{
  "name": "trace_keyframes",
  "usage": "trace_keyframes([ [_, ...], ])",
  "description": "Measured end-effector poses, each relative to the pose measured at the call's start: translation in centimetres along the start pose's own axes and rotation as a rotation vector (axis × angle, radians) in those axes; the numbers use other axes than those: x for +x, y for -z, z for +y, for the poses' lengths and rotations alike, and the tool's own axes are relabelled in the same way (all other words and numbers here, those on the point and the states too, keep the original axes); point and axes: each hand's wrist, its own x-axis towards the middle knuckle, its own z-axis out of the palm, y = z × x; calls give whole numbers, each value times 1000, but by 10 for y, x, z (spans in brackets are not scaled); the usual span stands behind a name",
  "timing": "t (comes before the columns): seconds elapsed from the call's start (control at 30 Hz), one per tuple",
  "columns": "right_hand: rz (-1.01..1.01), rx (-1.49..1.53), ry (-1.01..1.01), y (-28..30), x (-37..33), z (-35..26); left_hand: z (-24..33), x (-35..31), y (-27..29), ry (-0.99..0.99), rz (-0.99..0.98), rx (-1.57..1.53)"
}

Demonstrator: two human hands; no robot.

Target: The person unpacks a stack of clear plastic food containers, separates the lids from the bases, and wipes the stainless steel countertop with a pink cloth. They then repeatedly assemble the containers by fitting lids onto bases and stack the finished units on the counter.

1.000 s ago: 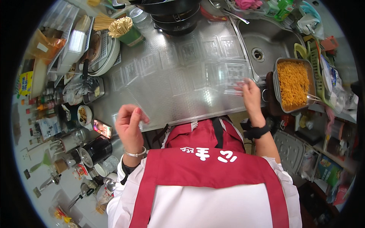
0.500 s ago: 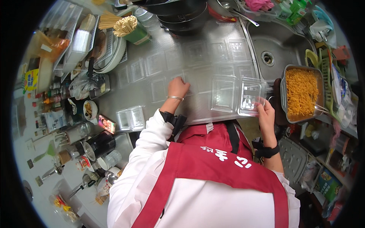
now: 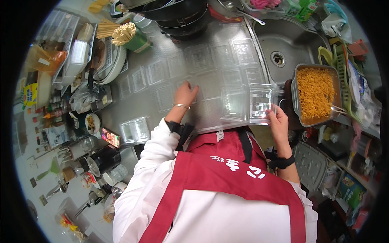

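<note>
My right hand point(image 3: 278, 121) pinches the near right edge of a clear plastic hinged container point(image 3: 261, 99), which lies spread open at the right end of the steel counter point(image 3: 208, 115). Its lid half overlaps or adjoins a ribbed clear half point(image 3: 235, 101); I cannot tell exactly where they join. Over the middle of the counter is my left hand point(image 3: 186, 95), holding nothing, thumb and fingers apart. Beside it lie more clear containers, one of them a tray point(image 3: 165, 97) just to its left. Several more stand in rows farther back, such as this one point(image 3: 198, 56).
Right of the counter, a metal pan of orange-brown noodles point(image 3: 297, 91) sits before a steel sink point(image 3: 263, 44). Black pans point(image 3: 182, 24) stand at the back. A green cup of wooden chopsticks point(image 3: 139, 43), a lit phone point(image 3: 110, 137) and a pair of clear containers point(image 3: 135, 130) are left.
The whole view has shifted slightly. My left hand's fingers have spread from a more closed shape. My right hand keeps its pinch on the clear container.
</note>
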Motion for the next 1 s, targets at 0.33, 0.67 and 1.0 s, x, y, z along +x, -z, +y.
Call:
trace_keyframes([
  [0.33,-234,-103,191,-103,-13,-29,75,-82,60,-200,-410,-1066],
  [0.67,-489,-50,-23,-150,-32,-40,38,-109,79,-96,-364,-1174],
  [1.0,-498,-41,34,-160,-41,-36,27,-115,91,64,-462,-1344],
])
